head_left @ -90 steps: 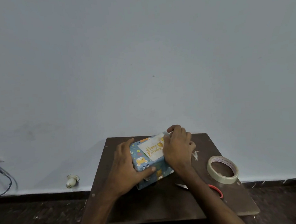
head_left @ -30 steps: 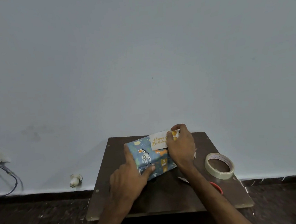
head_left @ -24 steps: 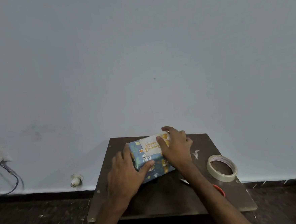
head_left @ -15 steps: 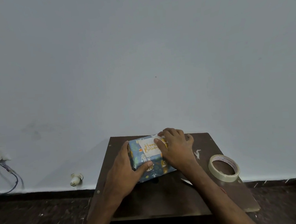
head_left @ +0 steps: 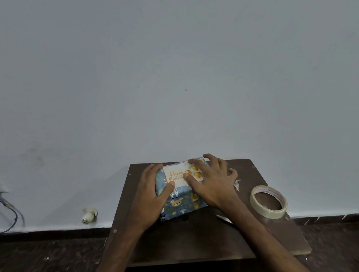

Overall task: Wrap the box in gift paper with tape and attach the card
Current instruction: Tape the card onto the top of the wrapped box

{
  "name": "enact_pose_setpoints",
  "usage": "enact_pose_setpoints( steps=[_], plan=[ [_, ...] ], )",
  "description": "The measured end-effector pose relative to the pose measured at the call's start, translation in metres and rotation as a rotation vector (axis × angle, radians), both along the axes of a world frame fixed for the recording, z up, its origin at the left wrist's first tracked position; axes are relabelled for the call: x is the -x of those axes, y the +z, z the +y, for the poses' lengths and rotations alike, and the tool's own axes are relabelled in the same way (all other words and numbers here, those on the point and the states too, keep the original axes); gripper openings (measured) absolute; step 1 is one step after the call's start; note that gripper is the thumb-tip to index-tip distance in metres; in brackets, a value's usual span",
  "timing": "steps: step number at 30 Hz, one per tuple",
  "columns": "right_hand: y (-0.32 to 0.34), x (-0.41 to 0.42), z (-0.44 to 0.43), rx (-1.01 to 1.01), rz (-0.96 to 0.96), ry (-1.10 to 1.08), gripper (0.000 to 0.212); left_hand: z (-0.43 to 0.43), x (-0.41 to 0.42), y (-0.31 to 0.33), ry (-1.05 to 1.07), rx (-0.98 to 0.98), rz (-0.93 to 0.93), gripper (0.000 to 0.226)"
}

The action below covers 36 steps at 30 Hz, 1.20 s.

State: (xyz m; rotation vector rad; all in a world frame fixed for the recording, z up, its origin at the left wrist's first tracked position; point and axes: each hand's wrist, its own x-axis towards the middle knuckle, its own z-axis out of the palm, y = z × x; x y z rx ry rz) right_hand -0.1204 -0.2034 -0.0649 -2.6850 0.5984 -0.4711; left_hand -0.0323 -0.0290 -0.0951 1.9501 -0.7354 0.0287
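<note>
A box wrapped in blue animal-print gift paper point(head_left: 182, 202) lies on a small dark wooden table point(head_left: 203, 240). A white "Happy Birthday" card point(head_left: 175, 175) lies flat on the box's top. My left hand point(head_left: 152, 196) grips the box's left side, thumb on the top. My right hand point(head_left: 211, 183) presses spread, straight fingers down on the card's right part and the box top. A roll of clear tape point(head_left: 268, 202) sits on the table to the right, apart from both hands.
A scrap of white paper point(head_left: 236, 184) lies by my right hand. A sliver of scissor blade point(head_left: 223, 218) shows under my right forearm. A plain wall stands close behind the table. Cables point(head_left: 3, 209) and a small white fitting point(head_left: 88, 214) sit at the wall's base on the left.
The box was tipped up a second ago with my right hand pinching the card's edge; now it lies flatter. My right hand's fingers have spread out over the card, pressing it down.
</note>
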Motion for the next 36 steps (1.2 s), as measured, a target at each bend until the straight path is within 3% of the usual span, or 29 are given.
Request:
enact_pose_setpoints(
  steps=[3,6,7,9,13,24,29,36],
  plan=[
    [0.002,0.005,-0.005,-0.182,-0.014,0.096,0.069,0.001,0.002,-0.001,-0.009,-0.018,-0.013,0.055],
    [0.004,0.020,-0.021,-0.754,-0.135,0.298,0.084,0.000,0.005,0.000,-0.004,-0.048,0.033,0.059],
    [0.002,0.025,-0.025,-0.849,-0.128,0.336,0.092,-0.001,0.007,0.002,-0.012,-0.049,0.057,0.058],
    [-0.007,0.032,-0.027,-0.785,-0.099,0.336,0.102,-0.002,0.009,0.005,-0.043,-0.036,0.091,0.056],
    [-0.022,0.029,-0.012,-0.564,-0.174,0.234,0.092,-0.002,0.011,0.010,-0.037,-0.054,0.057,0.063],
    [-0.023,0.027,-0.006,-0.486,-0.210,0.257,0.083,0.013,0.022,0.020,0.029,-0.202,-0.088,0.067],
    [-0.024,0.027,-0.006,-0.500,-0.218,0.263,0.084,0.012,0.024,0.021,0.011,-0.188,-0.053,0.076],
    [-0.027,0.025,-0.006,-0.499,-0.216,0.254,0.087,0.012,0.022,0.019,0.021,-0.150,-0.061,0.071]
  ],
)
